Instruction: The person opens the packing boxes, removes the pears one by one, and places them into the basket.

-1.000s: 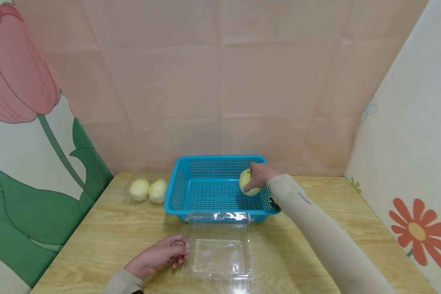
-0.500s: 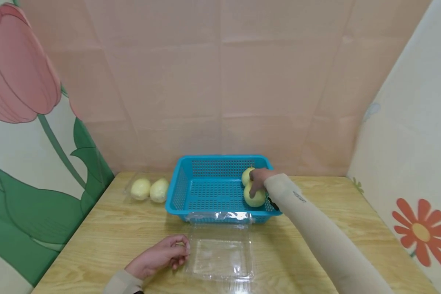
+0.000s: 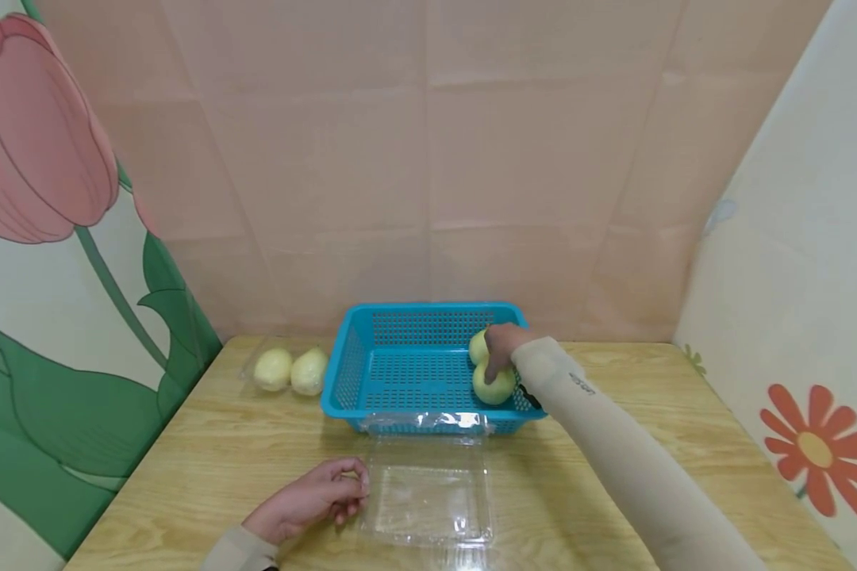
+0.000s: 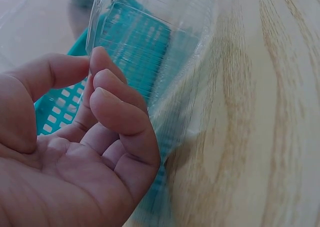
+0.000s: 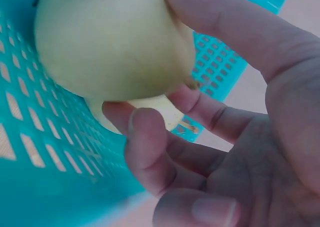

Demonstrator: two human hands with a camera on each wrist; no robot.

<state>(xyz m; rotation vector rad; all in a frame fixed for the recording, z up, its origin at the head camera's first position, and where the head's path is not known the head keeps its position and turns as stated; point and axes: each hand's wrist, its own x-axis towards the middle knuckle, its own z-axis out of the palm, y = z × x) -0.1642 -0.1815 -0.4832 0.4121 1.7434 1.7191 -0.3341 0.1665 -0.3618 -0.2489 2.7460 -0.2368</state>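
Observation:
Inside the blue plastic basket [image 3: 333,373], my right hand [image 3: 507,345] holds a pale yellow-green pear [image 3: 493,388] near the right wall. The right wrist view shows thumb and fingers round this pear [image 5: 110,42], its stem toward the palm. A second pear [image 3: 478,349] sits just behind it in the basket, partly covered by the hand. My left hand [image 3: 321,493] is at the left side of a clear plastic clamshell container [image 3: 424,503], which stands open with its lid against the basket's front. In the left wrist view, thumb and index fingertip pinch the container's edge [image 4: 94,27].
Left of the basket, two more pears [image 3: 290,370] sit in another clear plastic container [image 3: 248,366]. The wooden table [image 3: 614,444] meets a pinkish backdrop behind the basket, with flower-printed walls at both sides.
My right hand and its pear have moved slightly nearer and lower inside the basket. The second pear now shows behind it. The left hand stays at the container's edge.

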